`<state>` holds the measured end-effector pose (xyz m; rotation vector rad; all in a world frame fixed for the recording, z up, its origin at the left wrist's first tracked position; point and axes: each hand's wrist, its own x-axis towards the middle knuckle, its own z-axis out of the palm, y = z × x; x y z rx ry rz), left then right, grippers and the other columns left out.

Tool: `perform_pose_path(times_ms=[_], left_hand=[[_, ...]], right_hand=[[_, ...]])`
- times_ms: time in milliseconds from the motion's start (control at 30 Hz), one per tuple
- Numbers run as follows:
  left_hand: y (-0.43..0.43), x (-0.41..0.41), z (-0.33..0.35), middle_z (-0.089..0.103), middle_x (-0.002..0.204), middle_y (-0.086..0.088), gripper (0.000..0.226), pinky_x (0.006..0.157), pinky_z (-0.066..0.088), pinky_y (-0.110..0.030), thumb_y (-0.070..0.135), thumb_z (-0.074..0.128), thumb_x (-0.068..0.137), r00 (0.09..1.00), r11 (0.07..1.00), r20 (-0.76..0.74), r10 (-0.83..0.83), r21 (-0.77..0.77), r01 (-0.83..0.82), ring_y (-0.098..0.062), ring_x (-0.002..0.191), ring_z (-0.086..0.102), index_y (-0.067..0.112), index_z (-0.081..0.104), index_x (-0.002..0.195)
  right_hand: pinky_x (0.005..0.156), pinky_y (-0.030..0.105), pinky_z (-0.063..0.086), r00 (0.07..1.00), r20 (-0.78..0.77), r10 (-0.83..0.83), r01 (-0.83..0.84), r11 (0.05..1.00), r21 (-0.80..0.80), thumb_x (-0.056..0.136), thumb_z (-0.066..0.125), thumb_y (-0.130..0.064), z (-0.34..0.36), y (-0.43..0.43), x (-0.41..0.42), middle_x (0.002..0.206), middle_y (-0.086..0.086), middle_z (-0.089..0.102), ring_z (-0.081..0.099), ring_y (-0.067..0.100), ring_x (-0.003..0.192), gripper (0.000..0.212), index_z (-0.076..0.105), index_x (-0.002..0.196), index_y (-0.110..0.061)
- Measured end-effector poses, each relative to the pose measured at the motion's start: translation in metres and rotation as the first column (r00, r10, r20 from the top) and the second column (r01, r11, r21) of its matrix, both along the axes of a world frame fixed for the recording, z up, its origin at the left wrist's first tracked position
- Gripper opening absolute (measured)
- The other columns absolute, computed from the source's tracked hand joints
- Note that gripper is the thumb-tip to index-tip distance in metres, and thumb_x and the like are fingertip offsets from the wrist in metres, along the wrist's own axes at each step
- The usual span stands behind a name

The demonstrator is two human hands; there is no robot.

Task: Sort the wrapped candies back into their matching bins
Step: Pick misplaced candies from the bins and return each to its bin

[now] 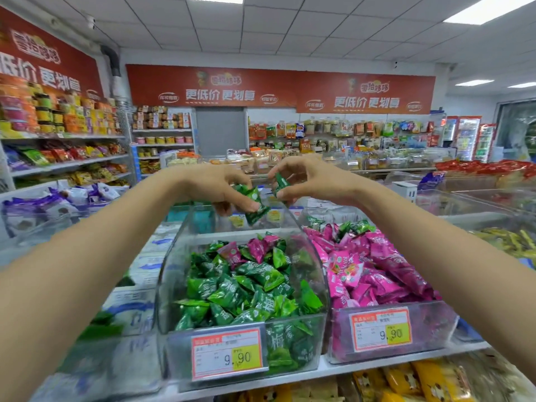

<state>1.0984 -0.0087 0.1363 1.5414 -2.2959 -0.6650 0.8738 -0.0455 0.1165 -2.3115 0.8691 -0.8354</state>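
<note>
My left hand [213, 185] gripped green foil-wrapped candies [253, 206], right hand [309, 181] pinched a single green candy [281, 183], both above the clear plastic green-candy bin [169, 265]; pink wrapped strays [256, 249] beneath them unsorted, so I'd judge roughly midway.

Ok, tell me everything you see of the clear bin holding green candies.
The clear plastic bin sits on the white shelf, with curved side walls and a low front bearing a red-bordered price tag marked 9.90. Green wrapped candies fill it, a few pink candies mixed in near the back. The pink candy bin stands on its right. The left hand and right hand hold green candies above its far end, seemingly clear of it.
</note>
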Motion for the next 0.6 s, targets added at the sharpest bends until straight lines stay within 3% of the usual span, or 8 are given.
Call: perform_pose_path(times_ms=[67,167,233,333,433,533,600], left_hand=[[0.009,0.012,-0.003,0.063,0.102,-0.004,0.034,0.071,0.054,-0.029,0.036,0.073,0.081,0.986,0.992,0.162,-0.043,0.122,0.023,-0.018,0.080,0.064,0.017,0.059,0.106],[0.012,0.016,-0.019,0.057,0.127,-0.004,0.048,0.092,0.051,-0.036,0.042,0.071,0.082,0.911,0.977,0.386,-0.147,0.202,0.071,-0.025,0.115,0.058,0.017,0.057,0.121],[0.009,0.017,-0.030,0.056,0.126,-0.001,0.039,0.096,0.046,-0.037,0.043,0.070,0.084,0.875,0.973,0.444,-0.194,0.198,0.115,-0.023,0.116,0.053,0.024,0.058,0.115],[0.004,0.022,-0.038,0.065,0.105,0.005,0.036,0.087,0.046,-0.028,0.035,0.074,0.083,0.892,0.960,0.381,-0.243,0.224,0.166,-0.011,0.096,0.060,0.021,0.063,0.114],[-0.001,0.029,-0.037,0.071,0.092,0.008,0.033,0.079,0.048,-0.024,0.027,0.075,0.083,0.930,0.967,0.270,-0.248,0.132,0.220,-0.003,0.082,0.064,0.016,0.067,0.113],[-0.007,0.036,-0.038,0.072,0.088,0.006,0.023,0.084,0.052,-0.038,0.023,0.074,0.084,0.960,0.971,0.148,-0.237,0.013,0.238,-0.010,0.083,0.065,0.013,0.069,0.104],[-0.011,0.040,-0.041,0.073,0.085,0.003,0.016,0.079,0.054,-0.037,0.021,0.074,0.085,0.968,0.970,0.099,-0.232,-0.055,0.238,-0.015,0.083,0.066,0.013,0.069,0.099]], right_hand=[[0.086,0.043,0.056,0.991,-0.124,0.055,-0.050,0.998,0.046,0.084,0.070,-0.005,-0.001,0.000,0.015,0.101,0.008,0.064,0.066,0.017,0.082,0.034,0.060,0.117,-0.006],[0.086,0.042,0.056,0.926,-0.350,0.142,-0.098,0.985,0.140,0.082,0.073,-0.003,-0.008,-0.002,0.037,0.097,0.005,0.061,0.063,0.021,0.081,0.034,0.061,0.114,-0.003],[0.082,0.036,0.056,0.862,-0.475,0.175,-0.084,0.975,0.207,0.082,0.073,-0.004,-0.012,-0.005,0.047,0.094,0.005,0.062,0.063,0.017,0.080,0.035,0.060,0.115,-0.003],[0.082,0.034,0.057,0.838,-0.516,0.175,-0.032,0.961,0.275,0.088,0.067,-0.008,-0.016,-0.008,0.057,0.093,0.006,0.068,0.066,0.014,0.083,0.029,0.060,0.116,-0.001],[0.077,0.031,0.059,0.849,-0.527,0.046,0.048,0.986,0.162,0.091,0.063,-0.006,-0.021,-0.014,0.067,0.103,0.007,0.066,0.066,0.008,0.076,0.022,0.061,0.112,-0.005],[0.066,0.020,0.055,0.760,-0.647,-0.060,0.134,0.989,0.066,0.090,0.062,0.000,-0.033,-0.020,0.077,0.114,0.003,0.061,0.063,0.001,0.068,0.032,0.059,0.121,-0.005],[0.072,0.024,0.056,0.698,-0.710,-0.094,0.158,0.987,0.024,0.086,0.068,-0.005,-0.042,-0.024,0.082,0.107,0.005,0.067,0.063,0.009,0.075,0.027,0.065,0.113,-0.006]])
